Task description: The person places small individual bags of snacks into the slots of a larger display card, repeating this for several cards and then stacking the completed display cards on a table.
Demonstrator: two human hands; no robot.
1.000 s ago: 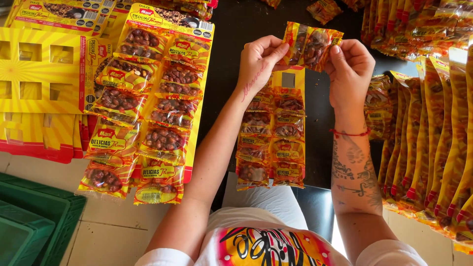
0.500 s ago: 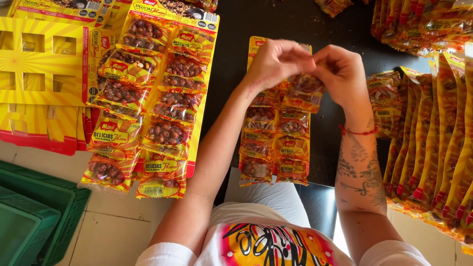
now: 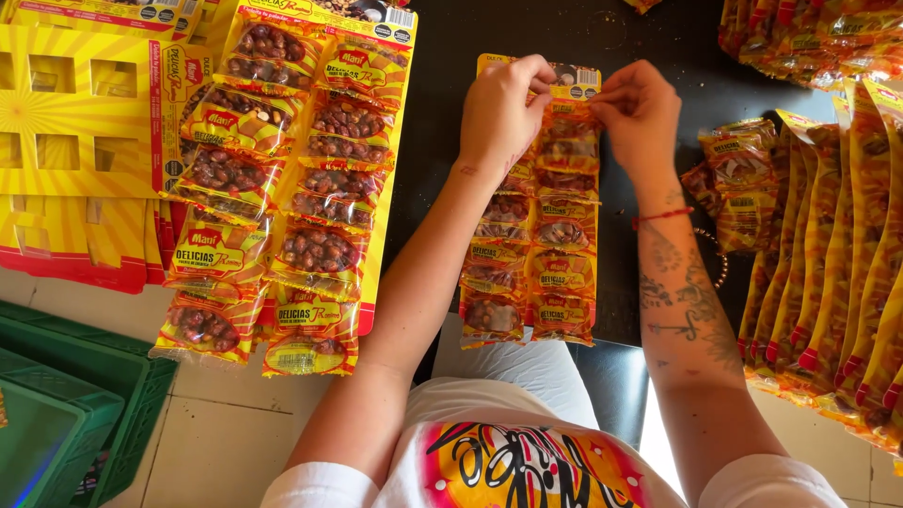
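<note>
A yellow display card [image 3: 576, 77] lies on the black table [image 3: 451, 122] in front of me, with two columns of small red-and-yellow snack packets of brown nuts hanging down it. My left hand [image 3: 499, 108] and my right hand [image 3: 638, 111] both pinch the topmost packet pair [image 3: 568, 127] against the upper end of the card, fingers closed on its top edge. The lower packets [image 3: 527, 273] overlap down to the table's near edge.
A filled card of packets [image 3: 282, 188] lies to the left over bare yellow slotted cards [image 3: 66, 122]. Long strips of packets [image 3: 837, 245] hang at the right, with loose packets [image 3: 738, 179] beside them. A green crate [image 3: 66, 423] stands on the tiled floor at lower left.
A second ago both hands held the packet pair up above the card. They brought it down and now press it onto the card's upper end.
</note>
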